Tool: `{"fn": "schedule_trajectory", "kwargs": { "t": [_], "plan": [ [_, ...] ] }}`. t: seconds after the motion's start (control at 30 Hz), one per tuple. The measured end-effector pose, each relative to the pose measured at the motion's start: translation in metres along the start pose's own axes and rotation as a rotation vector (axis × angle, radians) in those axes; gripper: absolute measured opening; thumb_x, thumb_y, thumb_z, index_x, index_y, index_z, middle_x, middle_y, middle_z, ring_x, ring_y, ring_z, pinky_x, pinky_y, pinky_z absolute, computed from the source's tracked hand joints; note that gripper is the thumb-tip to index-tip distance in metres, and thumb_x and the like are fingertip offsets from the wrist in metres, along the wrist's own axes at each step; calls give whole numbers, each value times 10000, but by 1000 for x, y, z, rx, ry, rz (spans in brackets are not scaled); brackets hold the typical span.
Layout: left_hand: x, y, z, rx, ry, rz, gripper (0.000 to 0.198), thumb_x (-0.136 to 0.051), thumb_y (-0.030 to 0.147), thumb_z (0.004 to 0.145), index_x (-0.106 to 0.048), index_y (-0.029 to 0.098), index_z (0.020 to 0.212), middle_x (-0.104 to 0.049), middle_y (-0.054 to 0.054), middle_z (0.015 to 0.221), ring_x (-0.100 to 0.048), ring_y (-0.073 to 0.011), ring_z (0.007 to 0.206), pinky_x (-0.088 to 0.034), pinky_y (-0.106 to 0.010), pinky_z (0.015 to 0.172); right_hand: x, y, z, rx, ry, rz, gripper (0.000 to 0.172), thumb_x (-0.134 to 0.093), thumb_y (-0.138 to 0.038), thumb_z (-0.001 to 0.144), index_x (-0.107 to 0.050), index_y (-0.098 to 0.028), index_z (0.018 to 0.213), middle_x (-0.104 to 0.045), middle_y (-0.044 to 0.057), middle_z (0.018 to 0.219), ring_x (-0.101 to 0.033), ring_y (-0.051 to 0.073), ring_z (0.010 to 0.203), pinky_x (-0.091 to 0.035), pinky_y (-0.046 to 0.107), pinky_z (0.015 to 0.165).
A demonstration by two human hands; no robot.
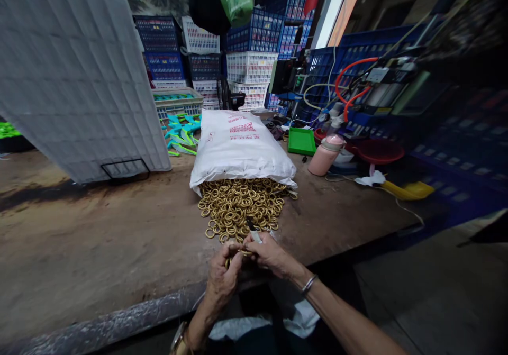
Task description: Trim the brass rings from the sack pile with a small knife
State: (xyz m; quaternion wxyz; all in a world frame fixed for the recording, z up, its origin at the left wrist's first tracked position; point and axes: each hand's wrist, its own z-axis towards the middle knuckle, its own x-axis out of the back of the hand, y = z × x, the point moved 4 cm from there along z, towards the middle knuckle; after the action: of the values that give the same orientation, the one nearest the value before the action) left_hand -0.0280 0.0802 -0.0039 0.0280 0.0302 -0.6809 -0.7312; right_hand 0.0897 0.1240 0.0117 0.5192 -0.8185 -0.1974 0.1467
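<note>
Close to the table's front edge, my two hands meet just below a heap of gold-coloured rings (pixel 242 201). My left hand (pixel 222 275) is closed in a pinch on a gold-coloured ring (pixel 246 252), and part of another ring shows by its fingers. My right hand (pixel 273 255) touches the same ring with its fingertips. From its grip a small tool with a dark tip and a pale band (pixel 255 235) points up toward the heap; its exact kind is unclear. The rings spill from the mouth of a white woven sack (pixel 246 151) lying on the table.
A white quilted panel (pixel 83 80) stands at left on the wooden table (pixel 119 238). Right of the sack are a green tray (pixel 301 141), a pink bottle (pixel 326 155) and a red dish (pixel 380 151). Stacked crates (pixel 252 68) stand behind; a machine with orange hoses (pixel 387 88) is at right.
</note>
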Motion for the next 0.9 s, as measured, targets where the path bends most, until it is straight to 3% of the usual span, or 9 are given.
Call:
{"fn": "schedule_trajectory", "kwargs": {
  "t": [0.17,0.3,0.37,0.47,0.67,0.8,0.9],
  "plan": [
    [-2,0,-1,120,-7,-65,183,-530,359,768,-572,181,763,-519,32,547,-445,-90,477,-360,-187,470,-1,7,3,-3,-22,-34,150,-460,-322,722,-446,-184,662,-388,-90,480,-222,30,344,-144,170,338],
    [2,1,-2,142,101,-61,187,-551,356,754,-553,184,682,-447,53,477,-391,-82,434,-330,-184,447,1,2,4,201,115,-275,336,-361,-403,816,-460,-171,594,-415,-58,476,-325,52,413,-243,180,411],
    [2,4,-2,106,126,-56,183,-575,351,734,-573,177,678,-476,41,510,-409,-87,458,-339,-188,463,0,-2,3,303,158,-388,328,-394,-392,807,-455,-168,577,-429,-48,510,-366,66,489,-276,183,463],
    [1,8,-3,80,132,-46,191,-610,358,700,-596,171,669,-517,28,551,-436,-91,486,-352,-188,480,-2,-3,3,344,188,-471,266,-443,-349,777,-434,-172,580,-396,-58,533,-341,71,522,-259,184,468],
    [-8,-4,-7,407,8,-219,290,-551,464,721,-511,178,699,-428,74,459,-324,-48,331,-238,-163,327,-2,-4,3,335,195,-489,255,-427,-323,789,-432,-171,585,-392,-59,543,-336,69,522,-249,183,464],
    [-12,-4,-9,422,-51,-418,297,-572,450,716,-459,178,671,-447,71,512,-339,-32,350,-222,-144,324,-3,-5,2,328,145,-427,244,-418,-312,795,-442,-170,598,-418,-52,547,-359,73,529,-272,178,472],
    [-12,-1,-9,434,-31,-451,306,-602,453,688,-470,177,700,-450,73,530,-350,-30,356,-225,-140,320,2,-4,2,335,198,-448,236,-381,-276,806,-433,-174,600,-417,-49,541,-360,78,522,-278,185,481]
  ]
}}
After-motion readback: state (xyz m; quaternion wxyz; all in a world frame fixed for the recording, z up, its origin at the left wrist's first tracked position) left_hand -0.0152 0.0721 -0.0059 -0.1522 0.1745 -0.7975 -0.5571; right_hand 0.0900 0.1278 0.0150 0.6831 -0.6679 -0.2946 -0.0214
